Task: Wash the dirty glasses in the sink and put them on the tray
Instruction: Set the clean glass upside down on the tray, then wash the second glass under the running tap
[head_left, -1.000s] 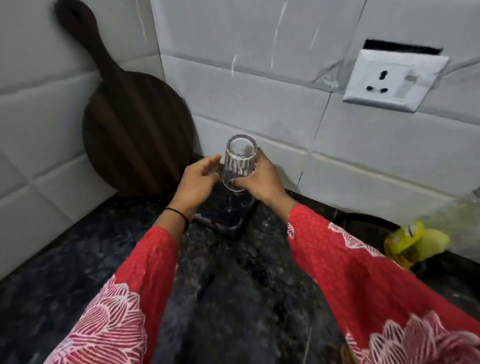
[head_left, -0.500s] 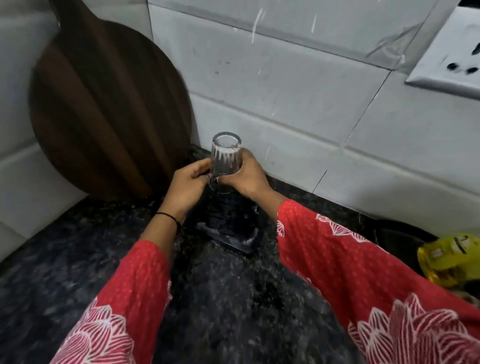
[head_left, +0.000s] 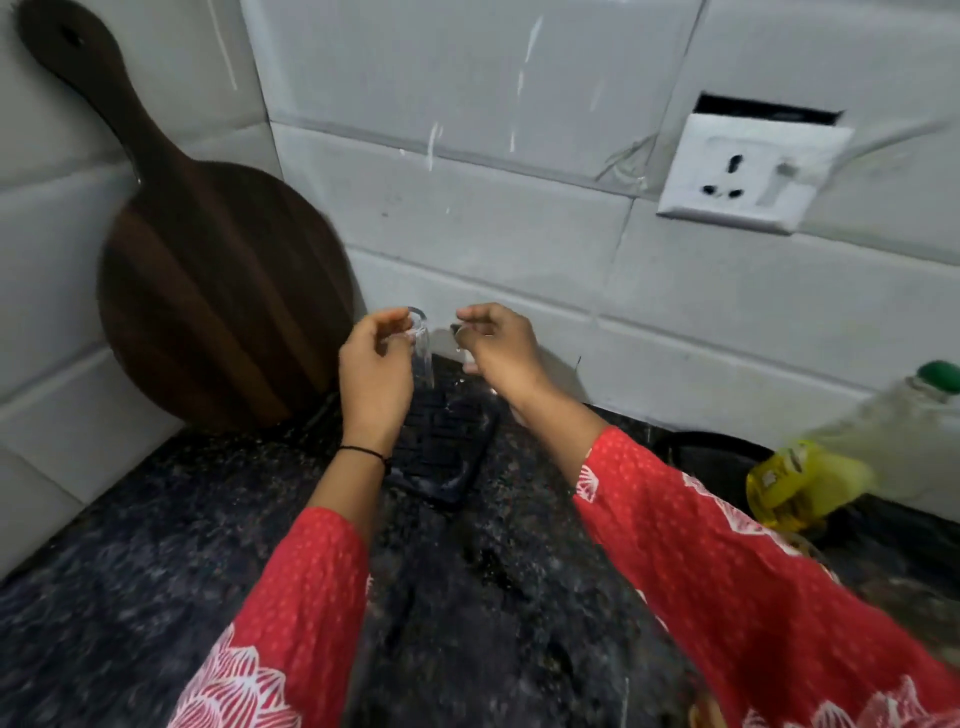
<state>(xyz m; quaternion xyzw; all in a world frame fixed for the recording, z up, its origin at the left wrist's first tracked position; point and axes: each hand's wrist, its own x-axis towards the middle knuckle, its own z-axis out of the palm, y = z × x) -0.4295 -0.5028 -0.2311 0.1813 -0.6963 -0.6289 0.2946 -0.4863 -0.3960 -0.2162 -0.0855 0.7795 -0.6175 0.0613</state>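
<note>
Where the dark counter (head_left: 156, 545) meets the tiled wall, there is one glass (head_left: 423, 349), one slatted black tray (head_left: 441, 457), one round wooden board (head_left: 223, 291), one socket (head_left: 748, 176) and one bottle (head_left: 810, 478) of yellow liquid. The glass stands at the tray's far end between two hands, the left hand (head_left: 374, 369) against its left side, the right hand (head_left: 501, 351) at its right. Both hands' fingers curl in near its top; through the blur I cannot tell whether either actually grips it. Its long axis is vertical; which end points up is unclear.
</note>
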